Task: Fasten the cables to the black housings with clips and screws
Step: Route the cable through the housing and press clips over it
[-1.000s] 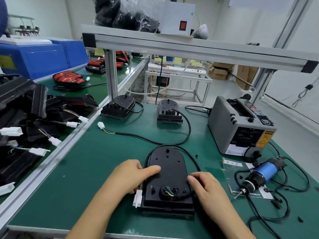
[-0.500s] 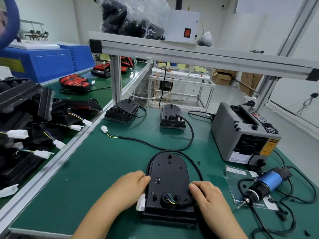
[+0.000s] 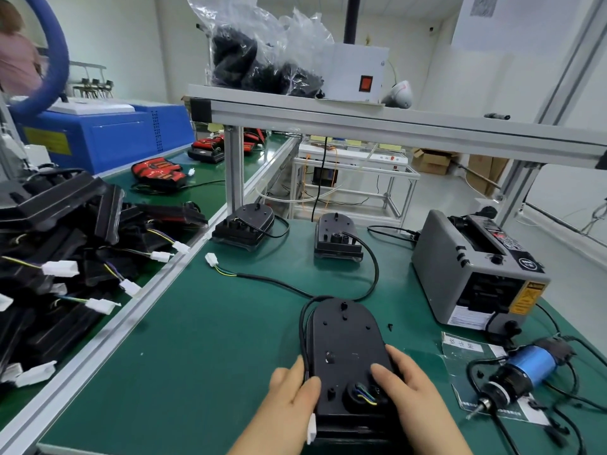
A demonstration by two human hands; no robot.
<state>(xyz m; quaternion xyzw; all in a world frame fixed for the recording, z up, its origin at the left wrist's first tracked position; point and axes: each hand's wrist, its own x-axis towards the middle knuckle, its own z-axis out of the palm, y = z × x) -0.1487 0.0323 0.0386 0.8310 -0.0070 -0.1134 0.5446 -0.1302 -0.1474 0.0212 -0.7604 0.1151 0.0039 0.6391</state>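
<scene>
Black plastic housing [image 3: 345, 349] with a round far end lies flat on the green worktop [image 3: 197, 356], close to the front edge, between the two hands. The left hand [image 3: 292, 395] holds its left side: the thumb is on top and the other fingers curl down the side, next to the thin black cable [image 3: 303, 323] that runs round the far end. The right hand [image 3: 414, 392] holds the right side, with its thumb on top beside the round hole where the coloured wires come out. So both sets of fingers are clamped on the housing.

I think the cable is being laid in place, with no clip on yet. Next comes a clip and a screw, so one hand must let go. A small black bit [image 3: 390, 326] lies just past the housing, and the blue electric screwdriver [image 3: 522, 372] lies well to the right.

The fingertips are hidden under the sides. The white plug [image 3: 311, 428] peeks out beside the left wrist. The small black bit is too tiny to name
</scene>
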